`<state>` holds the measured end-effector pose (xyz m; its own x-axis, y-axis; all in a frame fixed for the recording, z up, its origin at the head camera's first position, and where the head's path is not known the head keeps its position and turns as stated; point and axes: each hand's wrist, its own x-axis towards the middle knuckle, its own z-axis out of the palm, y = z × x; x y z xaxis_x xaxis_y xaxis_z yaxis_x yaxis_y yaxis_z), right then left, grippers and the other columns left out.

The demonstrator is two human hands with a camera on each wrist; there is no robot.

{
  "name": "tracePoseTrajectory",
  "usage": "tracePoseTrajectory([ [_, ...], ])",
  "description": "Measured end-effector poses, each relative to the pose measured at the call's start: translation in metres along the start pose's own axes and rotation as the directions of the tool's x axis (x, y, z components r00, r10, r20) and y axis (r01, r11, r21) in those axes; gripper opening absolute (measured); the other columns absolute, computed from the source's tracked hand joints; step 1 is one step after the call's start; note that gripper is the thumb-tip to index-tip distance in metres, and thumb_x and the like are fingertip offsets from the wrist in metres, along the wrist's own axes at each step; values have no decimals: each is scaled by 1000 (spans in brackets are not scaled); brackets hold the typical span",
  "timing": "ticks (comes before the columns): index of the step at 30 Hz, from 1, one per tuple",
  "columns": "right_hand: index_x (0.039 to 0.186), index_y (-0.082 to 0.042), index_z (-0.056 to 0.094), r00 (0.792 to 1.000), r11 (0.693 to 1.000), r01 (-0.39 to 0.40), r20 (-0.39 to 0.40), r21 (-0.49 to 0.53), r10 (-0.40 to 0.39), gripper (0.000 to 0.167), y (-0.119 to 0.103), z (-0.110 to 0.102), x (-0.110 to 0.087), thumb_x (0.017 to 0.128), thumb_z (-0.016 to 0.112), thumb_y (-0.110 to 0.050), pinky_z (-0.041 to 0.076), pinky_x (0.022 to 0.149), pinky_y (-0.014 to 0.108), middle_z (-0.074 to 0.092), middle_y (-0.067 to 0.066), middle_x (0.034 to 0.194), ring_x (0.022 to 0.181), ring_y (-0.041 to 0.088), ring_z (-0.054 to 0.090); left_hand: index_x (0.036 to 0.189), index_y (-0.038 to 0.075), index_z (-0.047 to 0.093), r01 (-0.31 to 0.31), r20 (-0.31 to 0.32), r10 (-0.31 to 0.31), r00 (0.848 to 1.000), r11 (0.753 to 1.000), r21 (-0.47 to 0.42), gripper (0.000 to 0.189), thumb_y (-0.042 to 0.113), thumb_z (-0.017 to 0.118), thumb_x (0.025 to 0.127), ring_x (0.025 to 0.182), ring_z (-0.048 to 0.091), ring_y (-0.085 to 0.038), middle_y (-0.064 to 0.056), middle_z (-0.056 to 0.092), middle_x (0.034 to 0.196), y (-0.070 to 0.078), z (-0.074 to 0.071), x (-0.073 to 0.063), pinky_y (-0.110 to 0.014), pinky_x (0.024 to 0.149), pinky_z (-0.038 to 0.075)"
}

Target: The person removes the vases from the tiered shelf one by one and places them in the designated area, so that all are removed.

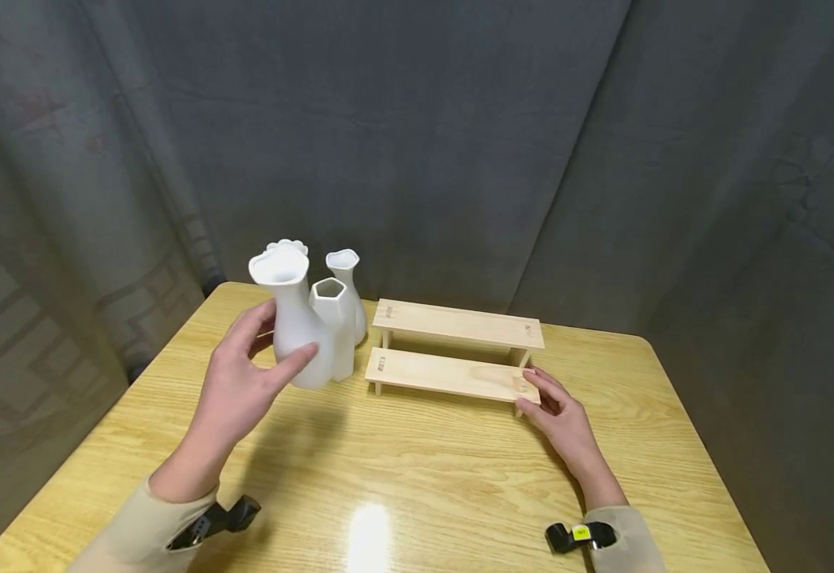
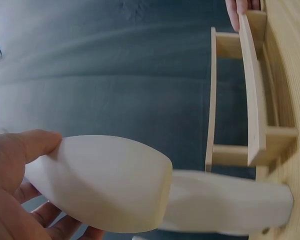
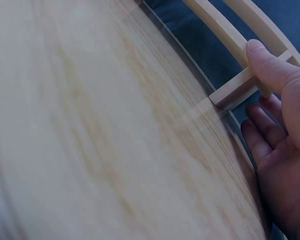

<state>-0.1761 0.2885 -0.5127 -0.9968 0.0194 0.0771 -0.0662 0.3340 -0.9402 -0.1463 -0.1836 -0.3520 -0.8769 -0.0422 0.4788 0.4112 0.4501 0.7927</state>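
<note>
My left hand (image 1: pixel 241 374) grips a white vase (image 1: pixel 295 334) with a wide flared rim. In the left wrist view, the thumb lies on one side of this vase (image 2: pixel 105 182) and the fingers on the other, with its base off the table. Behind it stand a white vase with an angular rim (image 1: pixel 343 334), a slender white vase (image 1: pixel 358 306) and one with a scalloped rim (image 1: pixel 295 245), mostly hidden. At the right, my right hand (image 1: pixel 563 422) holds the end of the lower board of a two-step wooden stand (image 1: pixel 453 372). Its thumb presses the board's edge in the right wrist view.
The stand's higher step (image 1: pixel 460 321) is at the back, close to a grey curtain (image 1: pixel 388 143). Everything is on a light wooden table (image 1: pixel 446 469) with rounded corners. The standing vases are just left of the stand.
</note>
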Motion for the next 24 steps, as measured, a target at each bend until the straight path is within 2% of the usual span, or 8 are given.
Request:
tracePoseTrajectory([
  [5, 160, -12, 59, 1000, 1000, -4, 2, 2, 4, 61, -1, 0, -1, 105, 79, -30, 33, 111, 4, 36, 8, 177, 163, 29, 32, 158, 13, 60, 34, -60, -30, 998, 998, 59, 73, 14, 93, 93, 128, 64, -32, -9, 63, 146, -12, -9, 2, -15, 103, 47],
  [11, 160, -11, 60, 1000, 1000, 0, -1, 3, 0, 61, -1, 1, -1, 105, 80, -29, 34, 111, 5, 37, 9, 176, 163, 30, 33, 158, 10, 59, 76, -120, -66, 991, 994, 80, 73, 13, 92, 93, 129, 62, -33, -12, 62, 148, -29, -14, 5, -18, 101, 48],
  [13, 160, -11, 60, 1000, 1000, -1, -1, 4, 1, 61, -1, 1, -1, 105, 80, -29, 34, 111, 5, 37, 9, 176, 163, 29, 33, 158, 9, 59, 90, -131, -77, 988, 992, 92, 73, 13, 92, 93, 130, 62, -33, -13, 62, 147, -33, -16, 6, -25, 104, 50],
  [17, 160, -10, 60, 1000, 1000, -3, -4, 6, 3, 61, -1, 1, 0, 105, 80, -28, 34, 110, 5, 37, 9, 176, 163, 30, 33, 158, 8, 58, 104, -152, -86, 985, 988, 116, 72, 14, 91, 94, 130, 62, -35, -16, 62, 145, -43, -16, 9, -47, 109, 54],
  [19, 160, -11, 60, 1000, 1000, -2, -4, 4, 2, 61, -1, 1, 0, 105, 80, -28, 34, 110, 5, 37, 9, 176, 163, 30, 33, 157, 6, 58, 103, -165, -82, 983, 987, 121, 71, 13, 90, 95, 129, 62, -35, -17, 62, 143, -50, -14, 12, -53, 109, 54],
  [20, 160, -11, 60, 1000, 1000, -1, -4, 4, 1, 61, -1, 1, 0, 105, 80, -29, 34, 110, 5, 37, 9, 176, 163, 30, 33, 157, 5, 59, 99, -174, -77, 982, 987, 123, 70, 12, 90, 95, 128, 62, -36, -18, 62, 142, -54, -14, 14, -53, 109, 54],
  [24, 160, -12, 59, 1000, 1000, -4, -2, -7, 4, 62, -1, 1, 0, 105, 80, -30, 34, 110, 4, 37, 8, 176, 163, 29, 33, 153, 2, 60, 87, -210, -59, 976, 988, 127, 67, 8, 89, 94, 126, 63, -35, -20, 63, 138, -72, -10, 20, -39, 106, 53],
])
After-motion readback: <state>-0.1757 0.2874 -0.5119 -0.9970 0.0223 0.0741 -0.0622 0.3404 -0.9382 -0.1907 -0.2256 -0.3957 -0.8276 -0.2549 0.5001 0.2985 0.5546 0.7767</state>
